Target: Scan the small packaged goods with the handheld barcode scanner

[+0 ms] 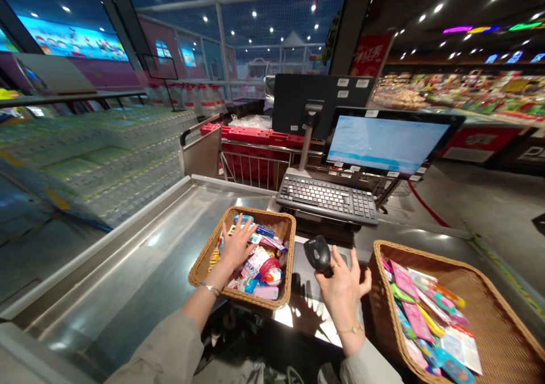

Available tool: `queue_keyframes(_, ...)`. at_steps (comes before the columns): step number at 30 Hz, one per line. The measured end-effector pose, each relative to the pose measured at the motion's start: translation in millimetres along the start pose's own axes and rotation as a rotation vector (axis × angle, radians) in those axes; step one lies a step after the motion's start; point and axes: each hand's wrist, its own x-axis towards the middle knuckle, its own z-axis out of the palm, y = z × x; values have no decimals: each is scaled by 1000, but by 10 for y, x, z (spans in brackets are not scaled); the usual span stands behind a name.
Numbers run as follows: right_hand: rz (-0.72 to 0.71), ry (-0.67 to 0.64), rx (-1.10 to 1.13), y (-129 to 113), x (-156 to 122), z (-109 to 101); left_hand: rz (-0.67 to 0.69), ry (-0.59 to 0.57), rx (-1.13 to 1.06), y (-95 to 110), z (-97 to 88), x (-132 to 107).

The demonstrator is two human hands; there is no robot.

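A black handheld barcode scanner (317, 252) is seen near the middle of the counter, just beyond the thumb and forefinger of the right hand (344, 292). The fingers of that hand are splayed and curled around nothing visible; whether the scanner's handle is touched cannot be told. At 9 o'clock from the scanner, a wicker basket (291, 259) is filled with small packaged goods (258, 259), among them a round tub with a red rim (271, 271). The left hand (234, 250) is spread palm down over these goods, its fingers fanned and loose; contact with particular packets cannot be made out.

At 4 o'clock, a second wicker basket (500, 316) is partly filled with bright pink, yellow, green and blue packets (419, 310), heaped along its left side. At 12 o'clock, a black keyboard (327, 197) is placed, and beyond it, at 1 o'clock, a lit monitor (387, 143) is mounted; another monitor (293, 103) is seen from behind. The stainless steel counter (140, 270) is extended towards 9 o'clock. At 11 o'clock, a metal shopping cart (258, 168) is parked beyond the counter's edge, and at 10 o'clock, shrink-wrapped bottles (114, 151) are stacked.
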Motion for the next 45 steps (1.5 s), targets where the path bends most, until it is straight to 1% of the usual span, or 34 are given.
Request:
queue_keyframes(5,12,-5,8,-58,-6,49,-18,-43,40,-252,-1,-56)
queue_keyframes(10,10,-9,5,-85,1,105,-37,-85,86,-491,-12,-46)
queue_keyframes(16,-9,-6,-18,-74,8,173,-45,-150,93,-683,31,31)
queue_keyframes(22,2,-4,-14,-71,33,233,-43,-228,94,-750,73,145)
queue_keyframes(28,26,-46,-15,-105,60,256,9,-184,190,-795,116,205)
queue_keyframes(33,36,-46,-17,-112,74,278,53,-205,250,-823,207,265)
queue_keyframes(38,49,-20,-25,-87,85,306,61,-225,253,-862,291,335)
queue_keyframes(45,70,-15,-39,-72,106,301,61,-253,224,-922,332,354)
